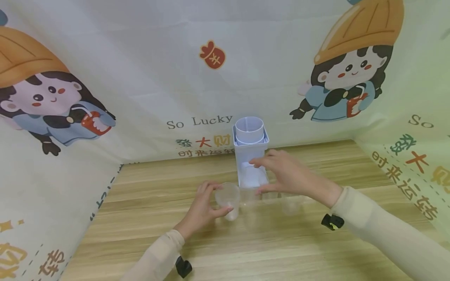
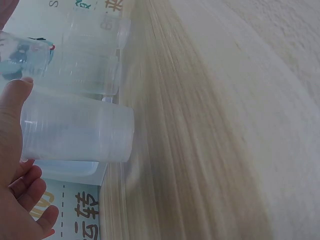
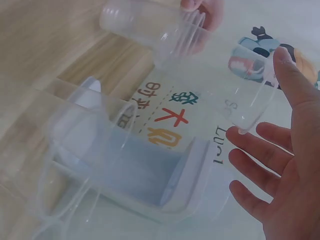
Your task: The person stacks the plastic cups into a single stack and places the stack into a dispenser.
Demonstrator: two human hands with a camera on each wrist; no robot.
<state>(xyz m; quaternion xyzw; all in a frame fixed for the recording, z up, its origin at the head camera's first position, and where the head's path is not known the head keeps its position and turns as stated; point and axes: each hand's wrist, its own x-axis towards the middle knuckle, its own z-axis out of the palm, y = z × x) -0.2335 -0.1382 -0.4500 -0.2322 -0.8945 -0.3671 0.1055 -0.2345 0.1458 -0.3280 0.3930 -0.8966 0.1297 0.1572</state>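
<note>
My left hand point(image 1: 198, 210) holds a stack of translucent plastic cups point(image 2: 75, 130) near the rims, thumb on one side and fingers on the other. The stack stands upright, its base close over the table; several nested rims show in the right wrist view. My right hand point(image 1: 293, 171) has its fingers spread, thumb and fingertips near the rim of a clear plastic cup point(image 3: 220, 82). That cup is beside the stack, in front of a white holder point(image 1: 251, 156) with a round tube point(image 1: 249, 130) in its top. More clear cups point(image 1: 291, 205) are under the right hand, faint against the wood.
The wood-grain table point(image 1: 218, 253) meets a printed cloth backdrop point(image 1: 147, 70) at the back and both sides. The white holder stands close to the back cloth. A black wrist device point(image 1: 183, 267) is on the left sleeve, another black device point(image 1: 332, 222) on the right.
</note>
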